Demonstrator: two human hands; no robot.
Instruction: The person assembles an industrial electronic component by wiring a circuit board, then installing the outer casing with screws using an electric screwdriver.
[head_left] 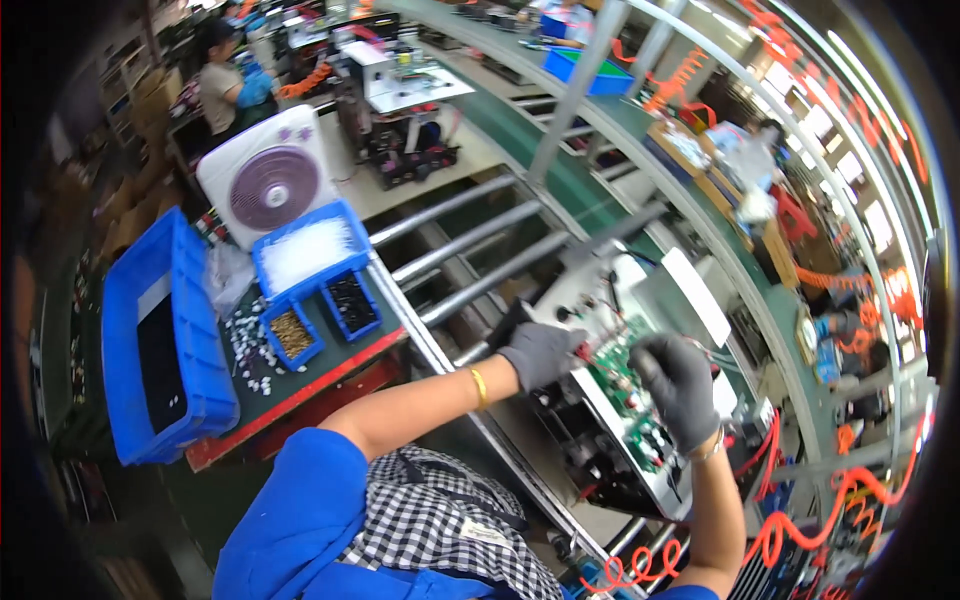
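Observation:
An opened machine with a pale metal panel rests on the roller line in front of me, black parts along its near side. Green circuit boards with wires and small components are fixed on it. My left hand, in a grey glove, reaches the panel's left edge, its fingertips drawn together by a small red part; whether it grips that part is unclear. My right hand, also grey-gloved, is curled above the boards on the right, and whatever its fingers hold is hidden.
Metal rollers lead away from the machine. At left stand a large blue crate, a fan, and small blue bins of white ties, brass-coloured pieces and black pieces. Orange coiled hoses hang at right. Another person works far left.

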